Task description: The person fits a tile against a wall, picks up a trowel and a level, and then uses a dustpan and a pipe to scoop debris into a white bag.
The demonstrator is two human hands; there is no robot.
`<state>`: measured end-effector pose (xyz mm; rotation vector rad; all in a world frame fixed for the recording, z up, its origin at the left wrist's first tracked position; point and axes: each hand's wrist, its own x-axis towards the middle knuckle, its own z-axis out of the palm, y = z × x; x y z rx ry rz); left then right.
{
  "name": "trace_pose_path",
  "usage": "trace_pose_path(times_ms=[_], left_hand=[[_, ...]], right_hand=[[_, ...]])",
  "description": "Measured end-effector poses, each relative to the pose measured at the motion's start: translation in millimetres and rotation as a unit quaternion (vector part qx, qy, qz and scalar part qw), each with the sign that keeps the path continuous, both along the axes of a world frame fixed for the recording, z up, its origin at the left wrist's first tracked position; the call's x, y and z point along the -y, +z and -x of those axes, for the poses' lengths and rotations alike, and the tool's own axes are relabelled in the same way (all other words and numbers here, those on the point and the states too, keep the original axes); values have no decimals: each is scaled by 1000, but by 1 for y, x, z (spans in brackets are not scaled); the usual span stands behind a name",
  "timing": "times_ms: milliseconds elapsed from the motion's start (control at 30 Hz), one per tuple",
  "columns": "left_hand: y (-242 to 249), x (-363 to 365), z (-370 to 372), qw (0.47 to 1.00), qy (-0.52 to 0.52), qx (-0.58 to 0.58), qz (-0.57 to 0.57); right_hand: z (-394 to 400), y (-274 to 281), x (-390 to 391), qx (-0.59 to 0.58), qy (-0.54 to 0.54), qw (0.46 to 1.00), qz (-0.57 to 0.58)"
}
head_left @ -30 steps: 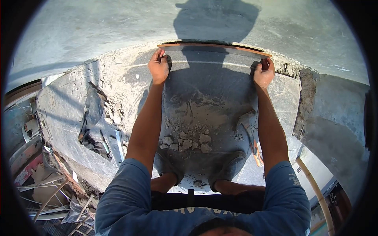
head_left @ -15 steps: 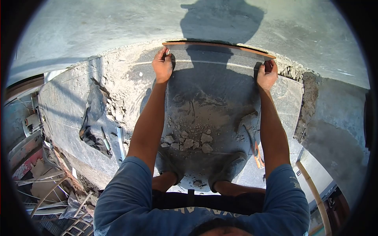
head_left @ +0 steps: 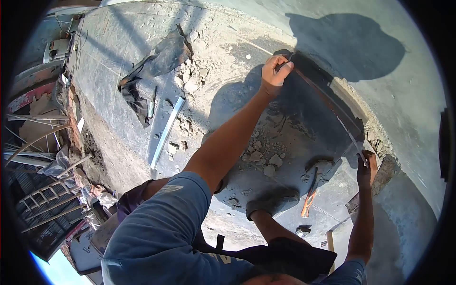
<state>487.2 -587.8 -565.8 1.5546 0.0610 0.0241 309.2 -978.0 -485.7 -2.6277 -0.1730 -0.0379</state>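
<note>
A long, narrow tile strip (head_left: 327,102) with a reddish-brown edge is held between both hands, beside the foot of the grey wall. My left hand (head_left: 276,75) pinches its upper end, fingers closed. Around the lower end my right hand (head_left: 367,170) is closed too, close to the rough edge of broken mortar. Below the strip, grey floor tile lies in my shadow, with broken mortar chunks (head_left: 270,161) on it. A hammer (head_left: 308,195) with an orange and black handle rests on the floor near my foot.
A silver metal bar (head_left: 167,133) and a slim-handled tool (head_left: 152,102) lie at left, near crumpled black plastic (head_left: 164,58). Sandy rubble (head_left: 194,78) covers the floor there. A smooth grey wall (head_left: 403,95) rises at right. Wooden poles and debris fill the far left.
My view and body have turned to the right. The tile strip, level across the view before, now slants down to the right, with both hands still on its ends.
</note>
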Motion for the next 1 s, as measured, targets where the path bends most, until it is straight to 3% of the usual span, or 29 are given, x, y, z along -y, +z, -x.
trace_pose_path(times_ms=[33, 100, 167, 233, 300, 333, 367, 400, 467, 533, 567, 600, 667, 700, 767, 900, 967, 1000], left_hand=[[18, -3, 16, 1000, 18, -8, 6], [69, -2, 53, 949, 118, -202, 210], [96, -14, 87, 927, 164, -238, 238], [135, -38, 125, 902, 221, -266, 258], [187, -65, 166, 862, 247, -365, 249], [198, -79, 184, 860, 267, -352, 255], [203, -91, 207, 866, 269, -379, 185], [214, -106, 225, 867, 271, -404, 112], [254, -134, 256, 858, 280, -422, 82], [297, -159, 288, 848, 289, -442, 49], [317, -174, 300, 846, 270, -458, -50], [337, -189, 314, 832, 248, -474, -147], [406, -224, 331, 807, 248, -520, -134], [405, -240, 351, 811, 231, -513, -156], [414, -270, 385, 804, 249, -513, -169], [441, -347, 425, 769, 242, -544, -233], [444, -398, 442, 809, 205, -515, -193], [409, -414, 464, 840, 210, -452, -213]], right_hand=[[11, 34, -13, -43, 9, 998, -46], [29, 110, -48, -119, 30, 991, -52], [44, 184, -84, -147, 132, 980, -2], [61, 251, -123, -195, 140, 968, -76], [79, 320, -169, -245, 109, 953, -144], [85, 354, -189, -272, 113, 937, -189], [95, 385, -197, -394, 60, 902, -167], [99, 410, -211, -408, 88, 894, -162], [103, 455, -241, -512, 86, 829, -208], [126, 462, -252, -604, 57, 746, -275], [125, 472, -263, -659, 83, 711, -232], [131, 480, -280, -678, 85, 674, -282], [150, 485, -311, -668, 172, 688, -224], [153, 500, -338, -661, 189, 692, -221], [162, 528, -397, -575, 275, 766, 79], [208, 506, -470, -535, 243, 802, 110], [227, 504, -509, -505, 257, 823, 44], [232, 490, -546, -486, 266, 832, 39]])
